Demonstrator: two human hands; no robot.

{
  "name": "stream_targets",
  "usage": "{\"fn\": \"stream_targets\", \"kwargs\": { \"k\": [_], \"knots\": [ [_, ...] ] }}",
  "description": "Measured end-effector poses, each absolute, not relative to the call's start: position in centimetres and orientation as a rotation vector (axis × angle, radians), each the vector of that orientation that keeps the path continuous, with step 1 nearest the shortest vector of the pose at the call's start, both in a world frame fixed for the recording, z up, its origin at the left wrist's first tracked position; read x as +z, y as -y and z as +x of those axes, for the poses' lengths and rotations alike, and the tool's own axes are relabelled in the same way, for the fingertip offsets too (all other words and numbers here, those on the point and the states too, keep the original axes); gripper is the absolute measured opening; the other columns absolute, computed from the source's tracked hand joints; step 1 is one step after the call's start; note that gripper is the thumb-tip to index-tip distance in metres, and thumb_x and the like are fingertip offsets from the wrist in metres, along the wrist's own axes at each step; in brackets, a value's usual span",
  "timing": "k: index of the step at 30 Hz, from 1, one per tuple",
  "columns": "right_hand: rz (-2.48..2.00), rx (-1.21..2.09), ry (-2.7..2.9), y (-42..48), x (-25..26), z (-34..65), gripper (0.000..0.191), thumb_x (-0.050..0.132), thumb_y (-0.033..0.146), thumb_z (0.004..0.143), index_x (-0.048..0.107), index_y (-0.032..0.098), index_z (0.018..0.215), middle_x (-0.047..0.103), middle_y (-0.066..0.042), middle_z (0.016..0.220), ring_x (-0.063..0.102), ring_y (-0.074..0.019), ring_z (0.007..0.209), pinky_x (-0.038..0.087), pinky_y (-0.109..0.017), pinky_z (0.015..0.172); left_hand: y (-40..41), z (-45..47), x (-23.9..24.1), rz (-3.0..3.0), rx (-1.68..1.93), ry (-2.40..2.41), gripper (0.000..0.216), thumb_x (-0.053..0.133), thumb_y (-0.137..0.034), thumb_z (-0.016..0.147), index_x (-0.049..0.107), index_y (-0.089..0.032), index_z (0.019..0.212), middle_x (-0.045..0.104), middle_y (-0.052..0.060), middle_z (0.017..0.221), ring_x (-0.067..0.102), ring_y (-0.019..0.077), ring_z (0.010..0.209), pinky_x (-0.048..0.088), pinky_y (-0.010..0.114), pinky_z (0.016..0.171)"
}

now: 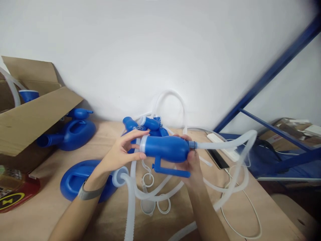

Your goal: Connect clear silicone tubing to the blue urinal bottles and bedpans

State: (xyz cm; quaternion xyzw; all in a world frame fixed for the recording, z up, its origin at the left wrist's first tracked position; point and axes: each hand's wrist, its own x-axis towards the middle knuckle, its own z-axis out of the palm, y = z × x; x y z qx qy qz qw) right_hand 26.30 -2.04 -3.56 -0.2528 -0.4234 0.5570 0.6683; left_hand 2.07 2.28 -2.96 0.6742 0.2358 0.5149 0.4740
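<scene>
A blue plastic urinal cup [165, 147] with an L-shaped handle [172, 170] lies sideways in the air between my hands. My left hand [122, 150], a grey band at its wrist, pinches the whitish rim [142, 145] at the cup's left end between thumb and fingers. Under and behind the right end is my right hand [192, 164], closed around the cup near the hose joint; some of its fingers are hidden. From that narrow end a translucent hose [225, 144] runs right and bends down. Below the cup, a clear cap [147, 206] and white rings [164, 204] lie on the table.
Blue bottles [80, 134] stand at left beside an open cardboard box [37, 110]. Another blue bottle [80, 179] lies by my left forearm, with a hose at its mouth. More blue cups [150, 123] lie behind. A phone [218, 159], cables and blue metal frame [271, 70] are right.
</scene>
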Motion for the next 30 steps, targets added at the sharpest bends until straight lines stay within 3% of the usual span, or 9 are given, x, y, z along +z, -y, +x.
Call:
{"fn": "stream_targets", "kwargs": {
  "k": [2, 6, 8, 11, 13, 20, 23, 26, 30],
  "knots": [
    [-0.682, 1.275, 0.893, 2.1, -3.0, 26.5, 0.049, 0.090, 0.051, 0.076, 0.073, 0.033, 0.118, 0.072, -0.004, 0.132, 0.065, -0.0307, 0.127, 0.058, -0.048, 0.103, -2.2, 2.0, -3.1, 1.701, 1.288, -0.577, 0.058, 0.091, -0.027, 0.078, 0.073, -0.033, 0.134, 0.066, 0.011, 0.138, 0.064, 0.0311, 0.126, 0.066, 0.037, 0.091],
    [-0.657, 1.376, 0.841, 2.3, -2.0, 26.7, 0.064, 0.093, 0.030, 0.069, 0.070, 0.035, 0.129, 0.073, -0.003, 0.132, 0.065, -0.0322, 0.129, 0.057, -0.051, 0.104, -1.9, 1.9, -3.0, 1.842, 1.360, -0.578, 0.060, 0.091, -0.021, 0.077, 0.072, -0.034, 0.133, 0.065, 0.010, 0.136, 0.063, 0.0295, 0.126, 0.066, 0.036, 0.089],
    [-0.611, 1.399, 0.834, 2.5, -1.9, 26.5, 0.062, 0.093, 0.031, 0.067, 0.071, 0.034, 0.125, 0.073, -0.004, 0.130, 0.065, -0.0341, 0.129, 0.057, -0.053, 0.105, -1.6, 1.9, -2.8, 1.930, 1.393, -0.583, 0.061, 0.090, -0.019, 0.077, 0.071, -0.032, 0.133, 0.066, 0.011, 0.134, 0.063, 0.0305, 0.126, 0.066, 0.037, 0.090],
    [-0.583, 1.378, 0.836, 2.9, -1.9, 26.3, 0.040, 0.096, 0.044, 0.066, 0.075, 0.031, 0.098, 0.076, -0.003, 0.118, 0.067, -0.0348, 0.124, 0.060, -0.050, 0.098, -1.0, 1.9, -2.4, 2.069, 1.412, -0.572, 0.058, 0.086, -0.018, 0.081, 0.068, -0.028, 0.134, 0.066, 0.013, 0.135, 0.065, 0.0310, 0.125, 0.066, 0.038, 0.089],
    [-0.594, 1.343, 0.823, 3.2, -1.8, 26.2, 0.034, 0.098, 0.042, 0.066, 0.071, 0.028, 0.083, 0.075, -0.001, 0.105, 0.069, -0.0328, 0.119, 0.061, -0.047, 0.095, -0.6, 2.0, -2.0, 2.211, 1.401, -0.509, 0.055, 0.086, -0.017, 0.082, 0.066, -0.026, 0.133, 0.067, 0.015, 0.136, 0.066, 0.0310, 0.124, 0.064, 0.042, 0.094],
    [-0.649, 1.462, 0.555, 3.3, -1.5, 26.8, 0.040, 0.095, 0.029, 0.062, 0.072, 0.030, 0.095, 0.072, 0.004, 0.094, 0.073, -0.0286, 0.108, 0.059, -0.052, 0.101, 1.7, 2.9, -0.8, 2.642, 1.386, -0.308, 0.032, 0.064, 0.003, 0.087, 0.064, -0.017, 0.112, 0.060, 0.021, 0.146, 0.057, 0.0323, 0.140, 0.056, 0.050, 0.109],
    [-0.641, 1.500, 0.479, 3.0, -1.6, 26.5, 0.039, 0.094, 0.025, 0.059, 0.070, 0.028, 0.091, 0.071, 0.005, 0.089, 0.073, -0.0260, 0.104, 0.056, -0.053, 0.108, 2.2, 3.9, -1.2, 2.701, 1.423, -0.271, 0.020, 0.068, -0.004, 0.085, 0.061, -0.019, 0.095, 0.057, 0.021, 0.153, 0.058, 0.0334, 0.140, 0.053, 0.055, 0.113],
    [-0.604, 1.573, 0.466, 3.2, -1.8, 25.6, 0.032, 0.093, 0.024, 0.064, 0.069, 0.027, 0.085, 0.070, 0.007, 0.084, 0.074, -0.0224, 0.099, 0.055, -0.049, 0.111, 2.1, 4.5, -2.4, 2.586, 1.566, -0.186, 0.016, 0.071, -0.018, 0.087, 0.056, -0.023, 0.084, 0.063, 0.016, 0.150, 0.069, 0.0334, 0.126, 0.058, 0.053, 0.102],
    [-0.570, 1.639, 0.498, 4.3, -2.7, 24.4, 0.027, 0.089, 0.047, 0.078, 0.071, 0.030, 0.088, 0.066, 0.007, 0.077, 0.074, -0.0210, 0.094, 0.052, -0.047, 0.114, 2.0, 4.5, -4.8, 2.471, 1.693, -0.224, 0.023, 0.064, -0.040, 0.095, 0.058, -0.025, 0.079, 0.068, 0.010, 0.145, 0.070, 0.0361, 0.124, 0.058, 0.052, 0.093]
  ]
}}
